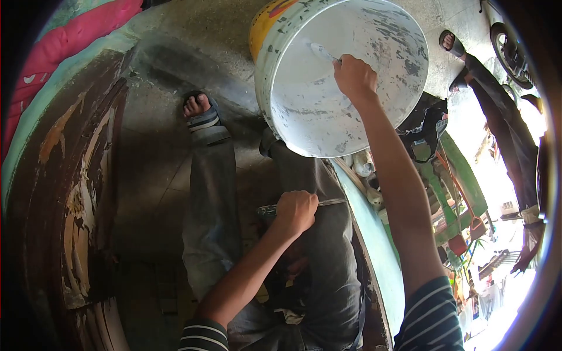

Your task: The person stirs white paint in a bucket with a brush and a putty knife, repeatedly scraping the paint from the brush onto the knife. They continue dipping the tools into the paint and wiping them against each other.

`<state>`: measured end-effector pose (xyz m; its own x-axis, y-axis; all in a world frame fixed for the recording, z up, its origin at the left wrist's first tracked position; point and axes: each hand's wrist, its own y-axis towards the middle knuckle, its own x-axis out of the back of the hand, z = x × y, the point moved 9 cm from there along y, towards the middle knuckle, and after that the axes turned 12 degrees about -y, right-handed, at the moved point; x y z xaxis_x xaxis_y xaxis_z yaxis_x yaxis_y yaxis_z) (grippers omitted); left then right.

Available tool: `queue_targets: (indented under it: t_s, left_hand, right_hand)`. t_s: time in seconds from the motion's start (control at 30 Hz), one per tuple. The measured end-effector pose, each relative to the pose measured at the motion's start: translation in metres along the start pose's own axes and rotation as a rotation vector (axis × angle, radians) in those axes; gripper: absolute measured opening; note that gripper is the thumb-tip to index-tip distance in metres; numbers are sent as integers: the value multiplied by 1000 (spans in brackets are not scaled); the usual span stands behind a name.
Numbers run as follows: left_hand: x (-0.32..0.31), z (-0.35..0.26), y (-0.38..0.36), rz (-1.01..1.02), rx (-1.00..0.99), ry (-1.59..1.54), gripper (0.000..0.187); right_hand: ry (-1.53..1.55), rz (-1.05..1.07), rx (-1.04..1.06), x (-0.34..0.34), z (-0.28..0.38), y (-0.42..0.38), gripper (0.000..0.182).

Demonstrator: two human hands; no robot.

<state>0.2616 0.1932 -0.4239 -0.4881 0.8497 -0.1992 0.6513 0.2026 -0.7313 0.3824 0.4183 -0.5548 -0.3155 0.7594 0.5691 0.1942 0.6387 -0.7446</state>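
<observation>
My right hand [355, 79] reaches into a large white-coated bucket [264, 76], its fingers closed round a putty knife [322, 52]. The knife's pale blade points toward the bucket's inner wall, which is smeared with white and flecked with dark patches. Lower down, above my thighs, my left hand [297, 212] is closed round a thin flat scraper-like tool [332, 202] held crosswise. Its exact kind is hard to make out; a wider end [267, 210] shows left of the fist. The bucket is tilted so that its open mouth faces me.
A door frame with peeling paint [82, 234] stands on the left, near a red cloth [82, 35]. At right runs a pale green ledge [374, 257], with garden tools and a green board [462, 169] beyond. Another person's leg [497, 105] and a motorcycle wheel [510, 52] appear at far right.
</observation>
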Motion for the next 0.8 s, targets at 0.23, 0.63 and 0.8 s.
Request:
queue_targets:
  t_s: [0.23,0.63,0.8]
  left_hand:
    - [2,-1,2,-27,-22,13,2]
    - [0,0,3,-52,-16,11,3]
    - [-3,2,3,-31,-11,15,3]
  right_hand:
    - [217,-243,-132,45,-8,-9,24]
    - [144,77,-10,12,45,-10,20]
    - [232,158,38,15,64,-4,23]
